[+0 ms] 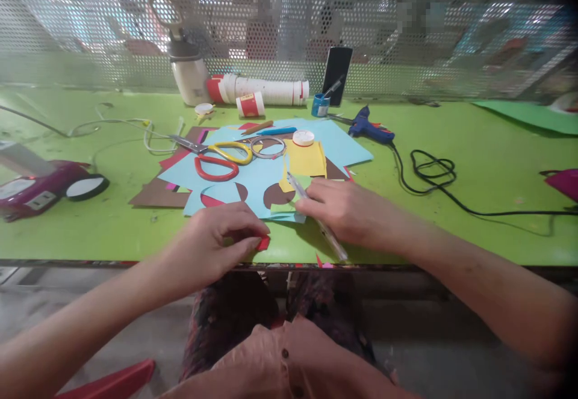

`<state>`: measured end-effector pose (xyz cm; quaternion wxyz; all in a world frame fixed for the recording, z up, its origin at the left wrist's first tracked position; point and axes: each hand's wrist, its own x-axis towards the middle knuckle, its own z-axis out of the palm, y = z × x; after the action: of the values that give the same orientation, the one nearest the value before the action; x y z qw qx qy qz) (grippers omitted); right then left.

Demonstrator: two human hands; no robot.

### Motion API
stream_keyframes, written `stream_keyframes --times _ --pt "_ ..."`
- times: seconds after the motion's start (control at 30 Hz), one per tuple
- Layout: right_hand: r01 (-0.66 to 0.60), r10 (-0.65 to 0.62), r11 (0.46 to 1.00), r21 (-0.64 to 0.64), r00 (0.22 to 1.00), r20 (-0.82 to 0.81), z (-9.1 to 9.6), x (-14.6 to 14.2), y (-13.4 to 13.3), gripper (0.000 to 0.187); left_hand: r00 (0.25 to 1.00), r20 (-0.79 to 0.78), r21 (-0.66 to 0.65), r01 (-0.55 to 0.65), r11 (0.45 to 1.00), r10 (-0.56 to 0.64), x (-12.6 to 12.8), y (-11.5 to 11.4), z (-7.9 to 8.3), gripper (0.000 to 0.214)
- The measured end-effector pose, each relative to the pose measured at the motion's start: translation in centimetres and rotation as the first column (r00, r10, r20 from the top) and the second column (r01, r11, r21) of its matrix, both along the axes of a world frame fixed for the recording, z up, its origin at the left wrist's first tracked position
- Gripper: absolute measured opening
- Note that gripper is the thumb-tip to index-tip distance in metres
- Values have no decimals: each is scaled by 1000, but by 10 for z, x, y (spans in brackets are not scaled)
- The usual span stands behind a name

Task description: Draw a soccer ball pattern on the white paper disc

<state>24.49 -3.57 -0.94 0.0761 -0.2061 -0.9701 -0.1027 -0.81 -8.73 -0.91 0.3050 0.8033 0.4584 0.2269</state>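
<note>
At the front edge of the table, my left hand [226, 233] is closed, pinching a small red piece of paper [263, 243] between thumb and fingers. My right hand [338, 209] is closed on a slim see-through pen-like tool [333, 244], which slants from upper left to lower right; its exact kind is unclear. Beyond both hands lies a pile of coloured paper, with a light blue sheet [180, 173] and a yellow piece [307, 158] on top. Scissors [217, 168] with one red and one yellow handle rest open on the pile.
A blue glue gun [370, 129] trails a black cord [433, 189] rightward. Behind the pile stand a white bottle [187, 74], stacked paper cups [266, 91], a blue paint jar [320, 105] and a phone [338, 74]. A purple device [40, 191] sits left. A perforated metal screen [280, 26] closes the back.
</note>
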Motion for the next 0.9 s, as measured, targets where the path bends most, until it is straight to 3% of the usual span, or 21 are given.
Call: stream_keyframes --times 0.13,0.33,0.5,0.73,0.83,0.9 --pt "-9 13 1000 22 988 -155 -8 0 7 27 1000 4 57 31 998 -31 7 -5 -3 15" --pt "-21 -6 997 -71 933 -360 -8 0 10 22 999 -41 181 -15 983 23 24 -7 -15 5" --pt "-29 -19 993 -112 912 -409 -11 1 13 23 991 -105 406 -32 913 81 37 -2 -19 15" --pt "-35 -20 993 -116 896 -443 -14 2 15 19 960 -183 545 -80 834 212 37 6 -27 18" --pt "-37 -22 992 -121 892 -452 -14 1 15 18 976 -163 593 -19 805 143 29 0 -32 17" --pt "-41 -20 991 -124 890 -455 -15 1 15 19 976 -212 592 160 790 -39 24 -6 -33 19"
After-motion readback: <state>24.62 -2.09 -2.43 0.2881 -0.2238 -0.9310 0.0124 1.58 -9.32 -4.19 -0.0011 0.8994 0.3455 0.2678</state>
